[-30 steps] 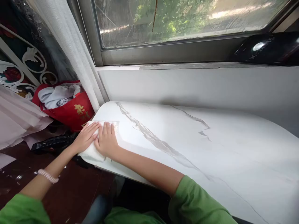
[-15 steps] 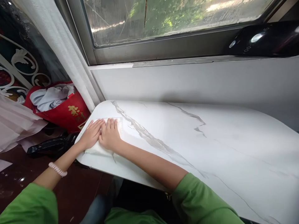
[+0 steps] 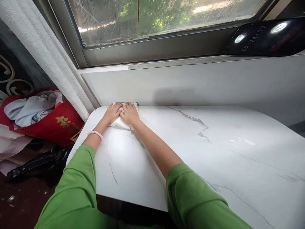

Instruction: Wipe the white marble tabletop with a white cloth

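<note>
I see the white cloth (image 3: 118,122) left of the frame's centre, at the far edge of the table (image 3: 133,168) by the wall (image 3: 119,86), directly beneath the left hand (image 3: 112,113) and the right hand (image 3: 130,114), so neither is nearer, though they cover too much for me to tell its long axis. Both lie flat and side by side, palms down, fingers outstretched toward the wall. Farther out, I have the red bag (image 3: 49,133) at the frame's left and the window (image 3: 154,19) across its top.
</note>
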Demonstrator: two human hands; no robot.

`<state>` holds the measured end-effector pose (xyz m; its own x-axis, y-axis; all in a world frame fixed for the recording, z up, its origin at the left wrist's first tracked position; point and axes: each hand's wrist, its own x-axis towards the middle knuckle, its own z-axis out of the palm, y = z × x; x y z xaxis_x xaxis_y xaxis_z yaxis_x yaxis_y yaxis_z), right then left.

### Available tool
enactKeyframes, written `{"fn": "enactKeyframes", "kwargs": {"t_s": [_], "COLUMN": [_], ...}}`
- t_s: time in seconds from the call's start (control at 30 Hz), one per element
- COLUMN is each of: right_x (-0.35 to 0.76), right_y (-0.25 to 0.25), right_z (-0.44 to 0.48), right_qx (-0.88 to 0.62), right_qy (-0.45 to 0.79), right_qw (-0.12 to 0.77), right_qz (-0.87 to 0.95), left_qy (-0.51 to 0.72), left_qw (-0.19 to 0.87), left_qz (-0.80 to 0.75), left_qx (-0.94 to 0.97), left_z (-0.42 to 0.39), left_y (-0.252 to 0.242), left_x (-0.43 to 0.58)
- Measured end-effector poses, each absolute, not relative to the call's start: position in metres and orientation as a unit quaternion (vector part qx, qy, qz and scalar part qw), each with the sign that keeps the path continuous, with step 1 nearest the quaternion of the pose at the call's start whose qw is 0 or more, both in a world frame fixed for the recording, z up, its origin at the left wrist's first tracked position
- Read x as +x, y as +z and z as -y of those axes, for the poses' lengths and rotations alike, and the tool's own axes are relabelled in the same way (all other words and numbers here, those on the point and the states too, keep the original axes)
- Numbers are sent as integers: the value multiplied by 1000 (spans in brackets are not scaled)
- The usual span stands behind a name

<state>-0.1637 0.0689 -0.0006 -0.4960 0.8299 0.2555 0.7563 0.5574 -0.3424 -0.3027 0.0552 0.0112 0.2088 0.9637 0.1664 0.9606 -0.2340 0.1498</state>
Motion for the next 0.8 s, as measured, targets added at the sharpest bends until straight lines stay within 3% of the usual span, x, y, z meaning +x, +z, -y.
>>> {"fn": "enactKeyframes", "kwargs": {"t_s": [0.27, 0.6, 0.8], "right_x": [-143, -73, -55], "right_y": [1, -1, 2], "right_z": [-23, 146, 164], "right_qx": [-436, -316, -306], "right_qy": [83, 69, 76], "right_qw": [187, 199, 199], "right_qz": [877, 925, 928], "left_qy": [84, 95, 91], "left_qw": [-24, -69, -53], "left_qz": [-633, -580, -594], "left_qx": [769, 806, 797], "left_z": [0, 191, 213], "left_y": [8, 8, 13], "left_x": [-283, -229, -207]}}
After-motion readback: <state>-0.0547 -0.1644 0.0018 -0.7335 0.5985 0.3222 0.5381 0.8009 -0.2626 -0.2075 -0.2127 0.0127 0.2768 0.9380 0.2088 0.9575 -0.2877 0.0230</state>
